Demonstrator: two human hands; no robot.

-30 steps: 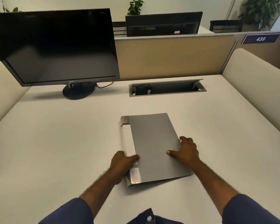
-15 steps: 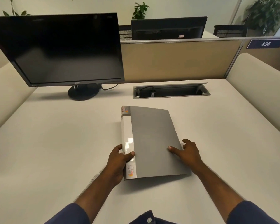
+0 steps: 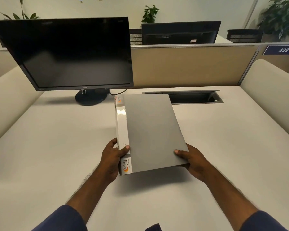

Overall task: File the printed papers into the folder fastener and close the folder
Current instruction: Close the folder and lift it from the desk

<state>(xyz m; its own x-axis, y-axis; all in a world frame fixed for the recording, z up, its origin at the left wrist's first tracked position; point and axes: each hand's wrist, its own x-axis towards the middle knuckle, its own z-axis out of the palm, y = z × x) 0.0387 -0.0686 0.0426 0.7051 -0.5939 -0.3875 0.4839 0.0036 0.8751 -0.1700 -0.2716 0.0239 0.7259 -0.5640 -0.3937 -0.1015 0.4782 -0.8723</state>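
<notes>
A closed grey folder [image 3: 150,130] with a white spine strip and an orange logo is held up off the white desk [image 3: 57,147], its far end tilted away from me. My left hand [image 3: 113,157] grips the spine near the bottom corner, thumb on top. My right hand [image 3: 193,161] holds the lower right corner, thumb on the cover and fingers beneath. No printed papers show; the folder's inside is hidden.
A black monitor [image 3: 70,54] on a round stand sits at the back left. A recessed cable tray [image 3: 193,97] lies in the desk behind the folder. Beige partition panels [image 3: 190,67] close the back, and cream side dividers flank the desk.
The folder lay flat on the desk under both hands. Now both hands have gripped it and raised it off the surface, toward the monitor.
</notes>
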